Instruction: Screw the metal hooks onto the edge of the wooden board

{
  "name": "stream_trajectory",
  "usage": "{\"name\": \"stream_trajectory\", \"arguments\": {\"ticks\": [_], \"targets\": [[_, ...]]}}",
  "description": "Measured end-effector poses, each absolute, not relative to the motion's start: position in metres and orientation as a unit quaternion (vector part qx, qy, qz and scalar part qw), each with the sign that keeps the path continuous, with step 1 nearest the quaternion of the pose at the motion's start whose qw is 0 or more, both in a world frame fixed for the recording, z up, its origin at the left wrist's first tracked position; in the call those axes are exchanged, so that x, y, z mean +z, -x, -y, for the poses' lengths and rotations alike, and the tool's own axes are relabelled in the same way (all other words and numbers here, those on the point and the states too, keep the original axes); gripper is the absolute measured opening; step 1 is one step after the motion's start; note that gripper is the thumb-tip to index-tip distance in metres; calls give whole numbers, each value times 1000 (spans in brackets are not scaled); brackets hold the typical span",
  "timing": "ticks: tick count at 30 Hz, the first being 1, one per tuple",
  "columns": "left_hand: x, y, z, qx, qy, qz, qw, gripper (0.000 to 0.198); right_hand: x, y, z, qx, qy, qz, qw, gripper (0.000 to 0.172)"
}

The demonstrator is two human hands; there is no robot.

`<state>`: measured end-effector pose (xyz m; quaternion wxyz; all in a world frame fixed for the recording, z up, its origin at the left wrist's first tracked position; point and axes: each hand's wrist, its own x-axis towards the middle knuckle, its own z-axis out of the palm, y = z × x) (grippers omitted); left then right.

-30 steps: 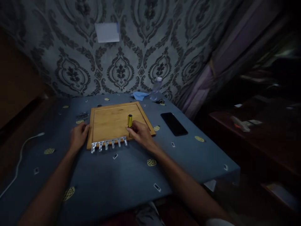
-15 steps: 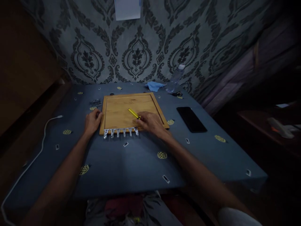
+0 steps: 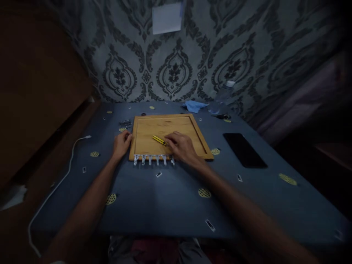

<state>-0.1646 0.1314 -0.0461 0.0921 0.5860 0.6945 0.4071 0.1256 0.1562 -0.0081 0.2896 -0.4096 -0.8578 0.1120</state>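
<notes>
A shallow wooden framed board (image 3: 154, 126) lies on the cloth-covered table before me. My left hand (image 3: 121, 146) rests by its left edge with curled fingers, the fingertips at the frame; anything inside them is hidden. Over the right front part of the board, my right hand (image 3: 181, 145) has its fingers drawn together at the near end of a yellow-and-black screwdriver (image 3: 159, 140). The screwdriver's striped handle points left and away from me. Along the board's front edge runs a strip of several metal hooks (image 3: 150, 160); my right hand is close to its right end.
Small metal pieces (image 3: 125, 124) lie behind my left hand. Right of the board is a black phone (image 3: 244, 150). A blue cloth (image 3: 194, 106), a clear bottle (image 3: 221, 97) and a dark object (image 3: 222, 116) are at the back. A white cable (image 3: 70, 161) curves along the left.
The view has shifted, so everything sits further right and lower. My right hand has moved slightly left over the board, and the screwdriver lies at a flatter angle. My left hand stays by the board's edge.
</notes>
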Motion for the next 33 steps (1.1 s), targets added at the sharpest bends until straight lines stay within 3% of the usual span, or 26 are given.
{"name": "stream_trajectory", "arguments": {"ticks": [5, 10, 15, 21, 33], "targets": [[-47, 195, -139, 468, -542, -696, 58, 23, -13, -146, -118, 76, 320, 836, 439, 23], [-46, 238, -138, 493, -475, -729, 10, 19, -16, -145, -84, 46, 232, 843, 484, 23], [-55, 244, -135, 455, -475, -752, -21, 15, -28, -132, -67, 72, 171, 881, 436, 36], [-56, 228, -146, 379, -517, -766, -43, 22, -55, -127, -67, 118, 162, 927, 317, 53], [-39, 217, -167, 277, -548, -786, -77, 13, -59, -128, -72, 171, 193, 935, 245, 60]]}}
